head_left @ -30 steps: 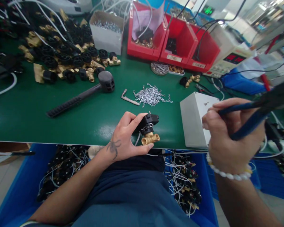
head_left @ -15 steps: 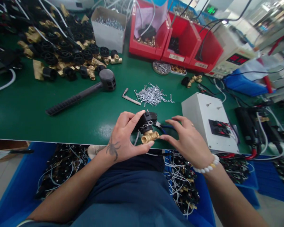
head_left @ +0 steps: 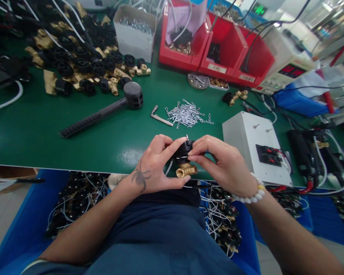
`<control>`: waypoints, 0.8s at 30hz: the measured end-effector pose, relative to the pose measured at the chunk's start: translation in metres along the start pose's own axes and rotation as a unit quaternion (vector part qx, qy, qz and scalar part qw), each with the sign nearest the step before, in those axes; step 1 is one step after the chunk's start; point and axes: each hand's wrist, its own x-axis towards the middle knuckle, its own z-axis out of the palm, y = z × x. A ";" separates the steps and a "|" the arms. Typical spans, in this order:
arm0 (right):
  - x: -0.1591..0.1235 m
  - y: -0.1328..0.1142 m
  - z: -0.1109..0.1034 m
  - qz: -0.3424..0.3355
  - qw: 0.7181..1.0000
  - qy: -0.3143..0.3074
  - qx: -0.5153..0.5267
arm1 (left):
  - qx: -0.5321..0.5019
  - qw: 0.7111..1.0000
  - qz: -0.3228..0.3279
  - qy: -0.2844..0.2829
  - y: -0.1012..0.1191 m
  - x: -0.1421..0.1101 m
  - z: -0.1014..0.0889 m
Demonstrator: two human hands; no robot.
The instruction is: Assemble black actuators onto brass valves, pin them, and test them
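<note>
Near the bench's front edge, my left hand (head_left: 156, 164) grips a brass valve (head_left: 186, 170) with a black plastic actuator (head_left: 187, 146) on top. Its thumb lies under the brass body and a forefinger reaches the actuator's top. My right hand (head_left: 218, 160) is closed in a pinch at the valve's right side. Its thumb and forefinger are on the end of a metal wire clip (head_left: 182, 157) at the actuator's base, partly hidden by the fingertips. Beyond my hands lies a pile of similar wire clips (head_left: 187, 114), with a small bent metal tool (head_left: 162, 119) beside it.
A black mallet (head_left: 103, 114) rests left on the green bench (head_left: 31, 133). Behind it are many brass valves (head_left: 86, 72). Red bins (head_left: 180, 59) line the back. A grey switch box (head_left: 255, 149) stands right. Blue crates (head_left: 25, 221) of wired parts sit below the edge.
My right hand has moved left from beside the valve and closed its fingertips on the wire clip. My left hand still holds the valve. The view has shifted slightly.
</note>
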 end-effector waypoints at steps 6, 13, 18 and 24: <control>0.006 0.008 -0.010 -0.125 0.988 -0.025 -0.086 | -0.036 0.999 -0.034 -0.013 -0.001 0.001 0.001; 0.092 -0.030 -0.015 -0.027 0.998 -0.006 -0.054 | -0.076 0.995 -0.061 0.012 -0.004 0.000 0.007; 0.172 -0.049 0.060 0.069 0.965 -0.253 0.011 | -0.064 0.995 -0.071 -0.011 -0.005 0.001 0.006; 0.200 -0.053 0.092 0.170 0.939 -0.296 -0.034 | -0.063 0.994 -0.087 -0.015 -0.004 0.001 0.005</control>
